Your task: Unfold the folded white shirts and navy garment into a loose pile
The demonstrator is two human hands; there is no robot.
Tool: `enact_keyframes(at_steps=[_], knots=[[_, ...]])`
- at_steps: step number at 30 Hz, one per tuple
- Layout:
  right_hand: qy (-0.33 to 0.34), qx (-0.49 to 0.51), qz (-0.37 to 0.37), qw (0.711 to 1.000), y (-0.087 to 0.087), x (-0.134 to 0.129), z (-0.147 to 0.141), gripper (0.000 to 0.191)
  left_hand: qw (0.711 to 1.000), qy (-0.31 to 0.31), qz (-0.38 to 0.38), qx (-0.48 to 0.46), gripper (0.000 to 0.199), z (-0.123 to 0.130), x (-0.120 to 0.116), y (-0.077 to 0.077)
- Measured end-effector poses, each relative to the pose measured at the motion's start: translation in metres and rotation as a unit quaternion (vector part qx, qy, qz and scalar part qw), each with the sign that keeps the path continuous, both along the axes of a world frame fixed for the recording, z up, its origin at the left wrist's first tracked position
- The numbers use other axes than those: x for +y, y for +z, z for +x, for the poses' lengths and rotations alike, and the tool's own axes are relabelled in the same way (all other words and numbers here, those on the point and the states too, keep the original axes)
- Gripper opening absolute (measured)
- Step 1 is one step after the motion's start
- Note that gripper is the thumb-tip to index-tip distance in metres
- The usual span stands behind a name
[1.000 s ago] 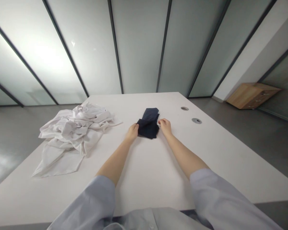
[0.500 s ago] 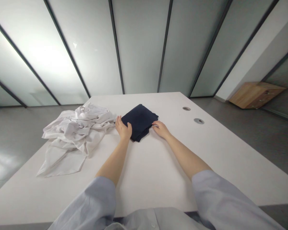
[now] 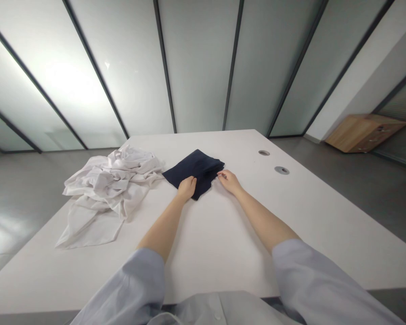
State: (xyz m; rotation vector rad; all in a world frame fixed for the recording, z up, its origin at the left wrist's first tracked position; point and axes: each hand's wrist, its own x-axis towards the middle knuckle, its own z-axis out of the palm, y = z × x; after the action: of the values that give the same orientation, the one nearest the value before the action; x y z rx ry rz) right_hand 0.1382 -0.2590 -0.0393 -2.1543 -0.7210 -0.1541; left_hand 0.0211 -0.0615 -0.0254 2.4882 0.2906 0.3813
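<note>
A folded dark navy cloth [image 3: 196, 163] lies on the white table, its layers showing at the right and near edges. My left hand [image 3: 187, 188] is closed on the cloth's near edge, fingers curled over the fabric. At the cloth's right corner, my right hand [image 3: 229, 181] pinches the edge between thumb and fingers. The fabric is slightly raised and creased near the right hand. To the left, a crumpled heap of white fabric [image 3: 118, 180] sits close to the navy cloth's left corner.
The white table [image 3: 223, 253] extends to both sides. Two round cable holes, one a grommet [image 3: 282, 170] and one an opening [image 3: 264, 153], are set in its right part. Frosted glass panels [image 3: 199, 63] stand behind. A wooden cabinet [image 3: 362, 133] is on the floor at right.
My left hand has moved right from the cloth's left side and closed on its near edge. The cloth now spreads further left and is creased at right. My right hand stays at the right corner.
</note>
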Motion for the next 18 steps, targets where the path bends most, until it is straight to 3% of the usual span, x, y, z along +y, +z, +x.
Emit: enact_keyframes(at_steps=[3, 6, 9, 12, 15, 18], knots=[[-0.001, -0.014, -0.004, 1.000, 0.001, 0.000, 0.000, 0.019, 0.986, 0.043, -0.151, -0.063, 0.032, 0.002, 0.007, -0.001], [0.011, -0.040, -0.023, 0.999, 0.001, -0.001, -0.001, 0.020, 0.942, 0.071, -0.306, -0.117, 0.022, 0.005, 0.008, -0.004], [0.030, -0.074, -0.040, 0.996, 0.003, -0.001, 0.000, 0.022, 0.869, 0.075, -0.474, -0.118, 0.020, 0.006, 0.001, -0.003], [0.066, -0.110, -0.032, 0.991, 0.005, -0.002, -0.001, 0.036, 0.766, 0.007, -0.641, -0.049, 0.034, 0.000, -0.008, 0.005], [0.115, -0.115, -0.050, 0.985, 0.003, 0.000, -0.005, 0.054, 0.696, -0.082, -0.713, 0.002, 0.045, -0.011, -0.011, 0.014], [0.126, -0.081, -0.106, 0.983, -0.001, 0.003, -0.010, 0.070, 0.689, -0.090, -0.719, -0.016, 0.036, -0.015, -0.006, 0.018]])
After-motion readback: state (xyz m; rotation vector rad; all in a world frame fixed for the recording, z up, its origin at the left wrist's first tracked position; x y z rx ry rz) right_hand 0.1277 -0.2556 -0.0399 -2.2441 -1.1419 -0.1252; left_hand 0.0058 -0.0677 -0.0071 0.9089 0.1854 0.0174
